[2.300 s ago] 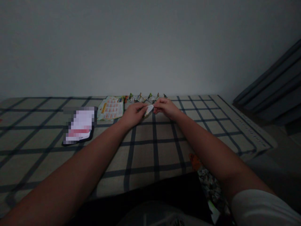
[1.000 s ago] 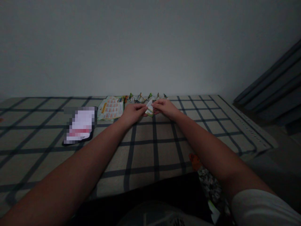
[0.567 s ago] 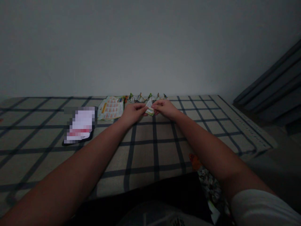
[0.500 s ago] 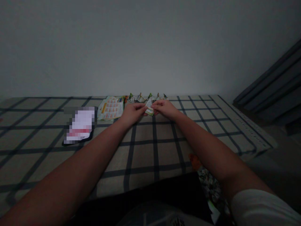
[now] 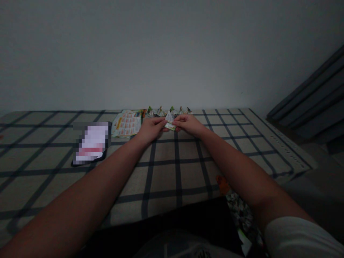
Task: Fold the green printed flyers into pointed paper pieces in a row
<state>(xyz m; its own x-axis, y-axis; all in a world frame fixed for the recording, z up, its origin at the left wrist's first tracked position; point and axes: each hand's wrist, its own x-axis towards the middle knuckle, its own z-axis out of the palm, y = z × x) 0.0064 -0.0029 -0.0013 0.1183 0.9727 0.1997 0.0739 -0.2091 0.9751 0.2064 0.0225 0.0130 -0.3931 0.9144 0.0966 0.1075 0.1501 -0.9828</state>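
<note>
Between my two hands is a small piece of folded printed paper (image 5: 170, 121), white and green, with a pointed top. My left hand (image 5: 152, 129) pinches its left side between thumb and fingers. On its right side, my right hand (image 5: 187, 124) grips it the same way. Just behind the hands, several small folded paper shapes (image 5: 172, 110) with pointed tips stand in a row near the wall. To the left of my left hand lies a stack of printed leaflets (image 5: 128, 123).
A checked cloth (image 5: 165, 172) covers the table. At the left lies a phone-like dark-edged object (image 5: 91, 143) with a blurred-out face. Crumpled printed paper (image 5: 239, 208) sits low by my right forearm. A grey wall (image 5: 172, 53) rises behind, and a dark curtain (image 5: 311, 96) hangs at the right.
The folded paper has turned slightly and its pointed top stands more upright between my fingers. Both hands stay in nearly the same place.
</note>
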